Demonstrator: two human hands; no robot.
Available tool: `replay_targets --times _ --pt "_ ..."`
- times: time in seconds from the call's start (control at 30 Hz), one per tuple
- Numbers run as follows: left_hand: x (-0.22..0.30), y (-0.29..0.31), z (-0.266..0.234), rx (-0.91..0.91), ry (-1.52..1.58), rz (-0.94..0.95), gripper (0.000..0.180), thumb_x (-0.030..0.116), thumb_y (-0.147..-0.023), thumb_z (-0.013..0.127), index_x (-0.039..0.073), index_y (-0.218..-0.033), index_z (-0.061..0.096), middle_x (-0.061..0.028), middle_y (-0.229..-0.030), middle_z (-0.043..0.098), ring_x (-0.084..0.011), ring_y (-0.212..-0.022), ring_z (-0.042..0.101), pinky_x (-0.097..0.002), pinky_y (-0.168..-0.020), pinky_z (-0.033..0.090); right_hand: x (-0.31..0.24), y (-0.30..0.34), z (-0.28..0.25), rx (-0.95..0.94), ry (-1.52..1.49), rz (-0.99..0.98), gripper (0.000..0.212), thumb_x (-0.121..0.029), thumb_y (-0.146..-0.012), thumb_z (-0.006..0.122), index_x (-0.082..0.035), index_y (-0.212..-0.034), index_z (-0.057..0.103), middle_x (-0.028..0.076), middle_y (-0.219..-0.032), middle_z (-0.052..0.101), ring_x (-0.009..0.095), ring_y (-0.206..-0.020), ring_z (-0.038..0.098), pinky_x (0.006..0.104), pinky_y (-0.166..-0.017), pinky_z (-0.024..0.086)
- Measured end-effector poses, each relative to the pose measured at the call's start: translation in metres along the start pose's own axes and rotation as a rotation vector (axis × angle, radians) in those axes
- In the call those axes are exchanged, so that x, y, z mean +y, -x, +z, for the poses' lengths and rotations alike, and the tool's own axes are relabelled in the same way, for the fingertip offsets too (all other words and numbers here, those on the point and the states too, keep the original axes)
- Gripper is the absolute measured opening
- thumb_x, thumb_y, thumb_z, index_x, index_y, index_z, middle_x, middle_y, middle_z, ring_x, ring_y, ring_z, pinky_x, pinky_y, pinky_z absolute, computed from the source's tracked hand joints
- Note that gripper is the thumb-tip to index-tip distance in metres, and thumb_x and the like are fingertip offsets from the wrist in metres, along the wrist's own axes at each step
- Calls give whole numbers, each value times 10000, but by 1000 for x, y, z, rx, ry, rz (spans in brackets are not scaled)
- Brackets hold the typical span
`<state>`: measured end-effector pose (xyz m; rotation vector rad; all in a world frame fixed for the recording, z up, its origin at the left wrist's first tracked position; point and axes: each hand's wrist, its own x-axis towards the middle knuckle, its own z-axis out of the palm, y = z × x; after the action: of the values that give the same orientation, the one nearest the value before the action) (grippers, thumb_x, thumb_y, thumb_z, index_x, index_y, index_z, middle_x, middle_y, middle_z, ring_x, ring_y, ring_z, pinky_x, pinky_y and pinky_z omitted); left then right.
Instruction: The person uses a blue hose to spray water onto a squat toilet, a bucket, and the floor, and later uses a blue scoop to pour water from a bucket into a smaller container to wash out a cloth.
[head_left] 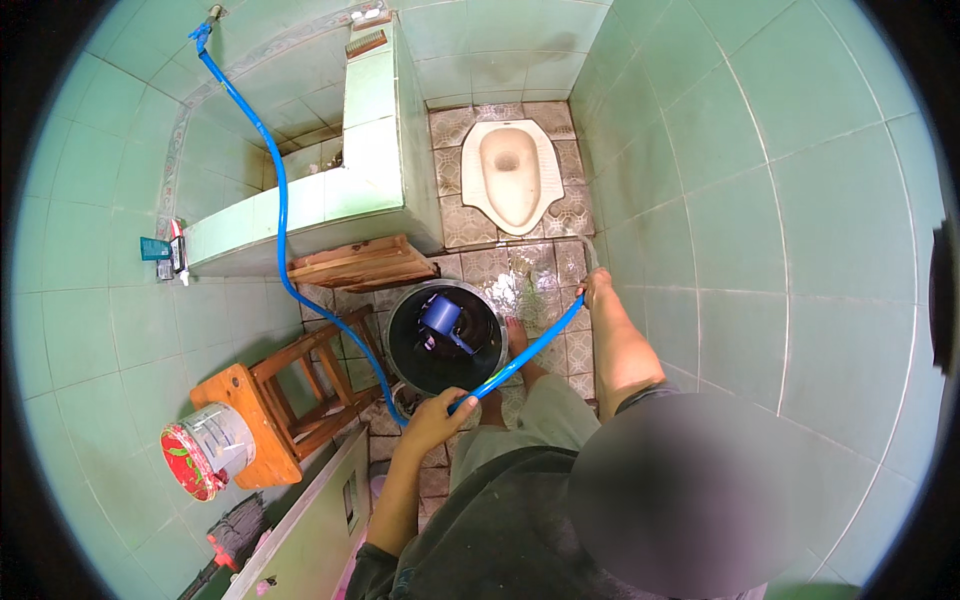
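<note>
A blue hose (281,215) runs from a wall tap (207,28) at the top left, down the wall and across the floor. My left hand (435,415) grips the hose just below a black bucket (407,352). From there the hose rises to my right hand (597,288), which holds it near its end by the right wall. The wet floor tiles (527,272) in front of that hand glisten with water. Inside the bucket lies a blue dipper (441,317). My bare foot (516,337) stands beside the bucket.
A squat toilet (510,175) sits at the far end. A green tiled water basin (371,130) stands on the left, with a wooden board (360,262) at its base. A wooden stool (290,400) and a red-lidded tub (203,452) lie at lower left beside a door (310,530).
</note>
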<state>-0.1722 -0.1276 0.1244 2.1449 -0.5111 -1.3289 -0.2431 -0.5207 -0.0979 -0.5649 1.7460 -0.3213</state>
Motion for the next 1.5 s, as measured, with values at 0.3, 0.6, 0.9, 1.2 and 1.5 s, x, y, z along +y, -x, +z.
replay_targets --times 0.3,0.6,0.9,1.2,1.5 --pt "0 0 4 12 14 -1 488 512 -894 557 66 -1076 631 -195 -860 663 -332 -793 646 -405 -722 487 -34 29 28 -175 -117 -99 364 -361 -979 257 -99 -748 360 49 -553 331 172 -387 311 307 -347 307" --pt "4 -1 2 68 20 24 476 504 -908 545 58 -1048 634 -196 -829 652 -335 -779 642 -398 -712 484 -41 32 39 -167 -61 -54 430 -419 -1003 214 -108 -740 353 37 -552 321 169 -387 306 310 -345 305" --pt "15 -8 -1 89 61 -23 468 494 -922 536 58 -1058 637 -182 -805 648 -287 -723 631 -382 -673 478 -77 53 85 -314 -100 -108 456 -470 -1004 208 -104 -775 357 36 -558 346 155 -385 319 304 -336 300" --pt "19 -17 -8 126 78 -1 468 468 -928 540 27 -1052 635 -152 -792 657 -251 -690 616 -364 -660 476 -97 69 103 -363 -95 -153 401 -365 -1002 211 -102 -749 375 47 -541 356 164 -371 329 313 -324 302" --pt "13 -19 -15 222 152 39 458 455 -940 535 15 -1023 634 -91 -704 585 -176 -650 550 -319 -621 444 -115 93 135 -456 -269 -22 517 -524 -998 203 -104 -720 321 -9 -495 261 125 -369 263 279 -340 256"
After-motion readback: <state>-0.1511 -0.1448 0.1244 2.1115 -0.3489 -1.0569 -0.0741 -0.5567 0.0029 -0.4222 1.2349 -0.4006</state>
